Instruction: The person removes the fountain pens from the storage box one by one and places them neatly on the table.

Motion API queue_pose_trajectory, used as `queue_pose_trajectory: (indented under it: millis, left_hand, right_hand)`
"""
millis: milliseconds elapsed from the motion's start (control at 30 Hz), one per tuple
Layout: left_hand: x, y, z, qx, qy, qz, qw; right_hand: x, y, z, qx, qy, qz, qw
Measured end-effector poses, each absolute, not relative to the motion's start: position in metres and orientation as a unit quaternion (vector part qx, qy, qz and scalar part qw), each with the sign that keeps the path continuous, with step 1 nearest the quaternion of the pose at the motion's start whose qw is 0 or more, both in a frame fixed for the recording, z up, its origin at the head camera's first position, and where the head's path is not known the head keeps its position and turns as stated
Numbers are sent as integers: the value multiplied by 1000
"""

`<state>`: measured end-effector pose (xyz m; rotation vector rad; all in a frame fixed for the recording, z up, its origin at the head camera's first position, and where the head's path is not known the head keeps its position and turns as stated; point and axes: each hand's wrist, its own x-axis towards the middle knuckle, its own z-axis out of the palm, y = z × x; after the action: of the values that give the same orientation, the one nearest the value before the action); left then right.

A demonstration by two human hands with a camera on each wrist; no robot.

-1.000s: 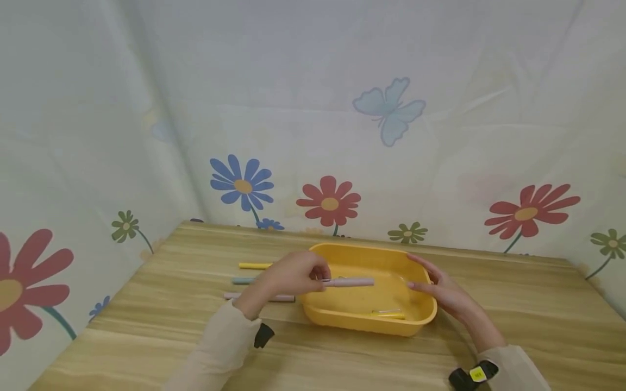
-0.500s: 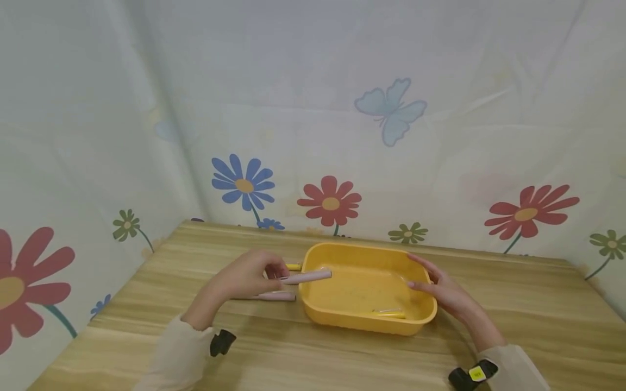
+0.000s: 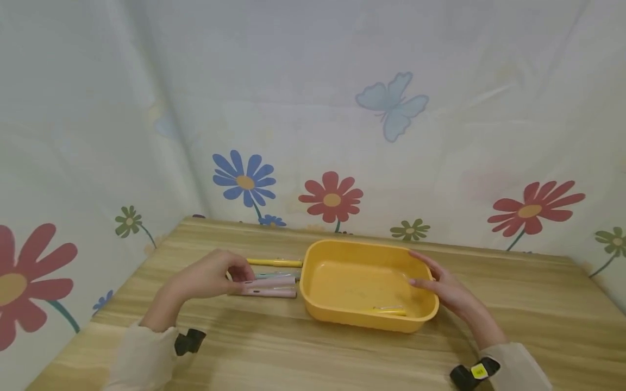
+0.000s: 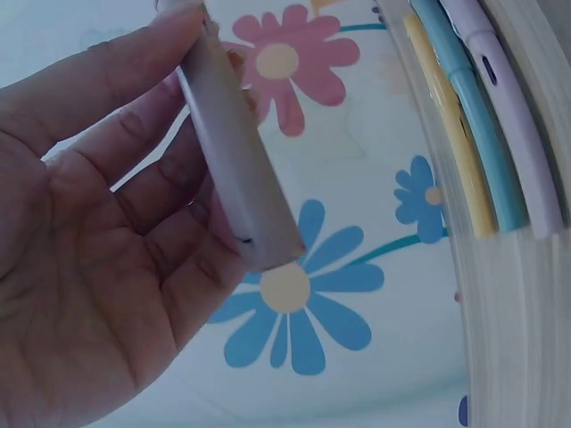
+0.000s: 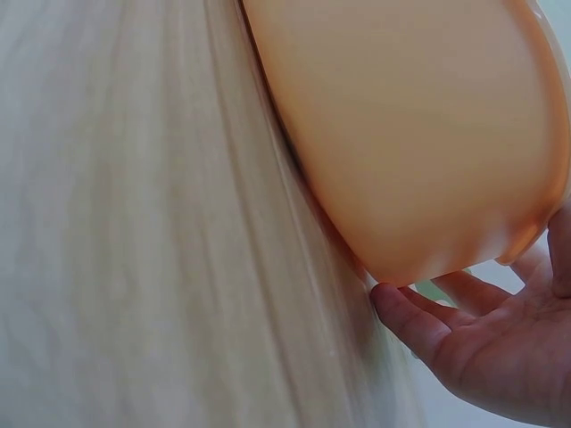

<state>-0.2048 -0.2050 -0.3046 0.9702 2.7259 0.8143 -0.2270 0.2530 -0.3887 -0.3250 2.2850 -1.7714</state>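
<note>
My left hand (image 3: 207, 277) pinches a pale pink pen (image 4: 241, 169) between thumb and fingers, low over the table left of the yellow plastic bin (image 3: 362, 320). Right beside the held pen in the head view lies another pale pink pen (image 3: 274, 293). A teal pen (image 4: 473, 107) and a yellow pen (image 3: 274, 263) lie roughly parallel behind it. My right hand (image 3: 447, 290) holds the bin's right end, thumb over the rim and fingers along the outer wall (image 5: 401, 178). Inside the bin, near its front wall, lies a yellow pen (image 3: 388, 310).
The wood-grain table (image 3: 303, 358) backs onto a white cloth (image 3: 274, 108) printed with flowers and a butterfly. Another cloth panel rises at the left. Black wrist cameras are strapped on both forearms.
My left hand has moved left with the pale pink pen, from above the bin to beside the pens on the table. My right hand has stayed on the bin.
</note>
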Motion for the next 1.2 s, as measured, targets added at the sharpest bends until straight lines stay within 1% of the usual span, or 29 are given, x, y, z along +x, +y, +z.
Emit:
queue_pose_trajectory:
  millis: [300, 667, 800, 1200]
  left_hand:
    - [-211, -214, -318, 311, 909, 258, 103]
    - [-219, -200, -342, 309, 918, 222, 116]
    - [-221, -196, -347, 298, 925, 207, 114]
    - [-222, -187, -357, 268, 933, 201, 131]
  right_hand:
    - [-226, 254, -387, -108, 786, -598, 118]
    - [-226, 252, -386, -106, 790, -593, 110]
    - [-226, 251, -387, -108, 792, -591, 106]
    - [-226, 252, -387, -109, 787, -598, 107]
